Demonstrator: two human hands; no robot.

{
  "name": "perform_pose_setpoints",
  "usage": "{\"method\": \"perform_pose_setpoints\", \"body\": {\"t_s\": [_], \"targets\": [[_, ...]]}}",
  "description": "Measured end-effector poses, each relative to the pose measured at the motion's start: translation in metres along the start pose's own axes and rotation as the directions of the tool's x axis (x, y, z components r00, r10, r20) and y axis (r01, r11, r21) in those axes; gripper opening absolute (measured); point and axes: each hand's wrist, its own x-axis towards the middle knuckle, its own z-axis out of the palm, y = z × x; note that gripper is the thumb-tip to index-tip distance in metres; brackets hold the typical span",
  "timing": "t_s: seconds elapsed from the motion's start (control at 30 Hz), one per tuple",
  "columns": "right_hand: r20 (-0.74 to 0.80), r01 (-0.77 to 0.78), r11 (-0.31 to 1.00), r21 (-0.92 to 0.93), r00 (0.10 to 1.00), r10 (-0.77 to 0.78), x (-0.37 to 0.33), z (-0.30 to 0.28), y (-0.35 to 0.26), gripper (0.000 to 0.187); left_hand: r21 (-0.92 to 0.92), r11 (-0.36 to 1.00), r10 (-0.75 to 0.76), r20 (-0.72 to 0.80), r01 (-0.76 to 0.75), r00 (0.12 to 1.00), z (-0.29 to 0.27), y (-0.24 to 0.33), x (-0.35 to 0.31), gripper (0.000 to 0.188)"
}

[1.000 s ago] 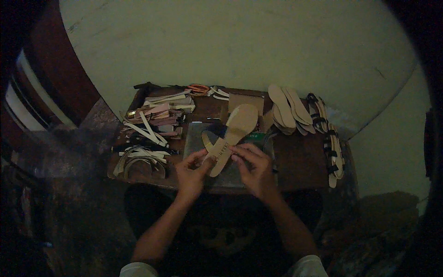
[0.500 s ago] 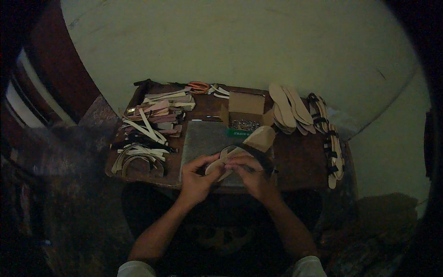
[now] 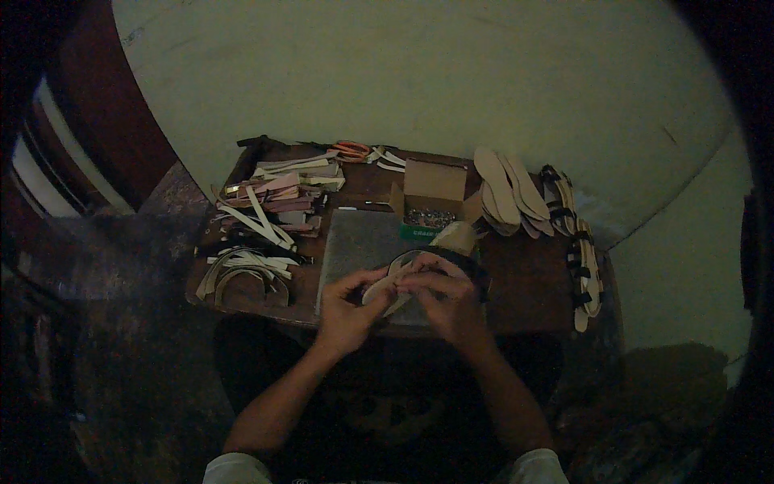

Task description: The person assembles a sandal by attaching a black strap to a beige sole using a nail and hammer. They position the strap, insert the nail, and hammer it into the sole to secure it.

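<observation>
Over the near part of a grey slab (image 3: 348, 242), both hands hold a tan sandal sole (image 3: 457, 235) with a dark strap (image 3: 468, 264) across it. The sole's far end points up and to the right. My left hand (image 3: 348, 305) is closed on its near left edge, thumb on top. My right hand (image 3: 446, 300) is closed at the middle of the sole, its fingertips pinching close to the left thumb. Whatever small piece may sit between those fingertips is hidden.
Behind the slab stands an open cardboard box (image 3: 434, 179) of small metal bits. Bundles of cut strips (image 3: 278, 202) cover the table's left side. Loose soles (image 3: 498, 189) and strapped soles (image 3: 587, 274) lie at right. Orange-handled scissors (image 3: 351, 150) rest at the back edge.
The right hand's fingers have shifted slightly over the sole, and the sole's far end sits a little lower. Both hands keep their hold. The whole view has moved slightly.
</observation>
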Motion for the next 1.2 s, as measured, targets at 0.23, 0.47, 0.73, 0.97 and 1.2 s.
{"method": "perform_pose_setpoints", "body": {"t_s": [0.23, 0.47, 0.73, 0.97, 1.2], "targets": [[-0.04, 0.016, 0.997, 0.074, 0.999, -0.013, 0.008, -0.002, -0.004, 0.014, 0.029, 0.999, -0.032, 0.005, 0.032, 0.999, 0.0, 0.004, 0.0, 0.029], [-0.01, -0.013, 0.997, 0.07, 1.0, 0.014, 0.011, -0.004, -0.01, 0.013, 0.014, 0.999, -0.03, -0.005, 0.03, 1.0, -0.002, 0.006, 0.001, 0.03], [-0.024, -0.061, 0.989, 0.136, 0.998, 0.065, 0.009, -0.002, -0.009, 0.013, 0.028, 1.0, 0.0, -0.003, 0.0, 1.0, -0.002, 0.004, 0.001, 0.03], [-0.006, 0.055, 0.998, -0.006, 0.998, -0.055, 0.009, -0.005, -0.009, 0.014, -0.01, 1.0, -0.019, -0.015, 0.019, 1.0, -0.001, 0.003, 0.001, 0.031], [-0.026, -0.05, 0.995, 0.086, 0.998, 0.053, 0.007, -0.002, -0.008, 0.015, -0.003, 0.999, -0.036, -0.008, 0.036, 0.999, 0.0, 0.01, 0.001, 0.029]]}}
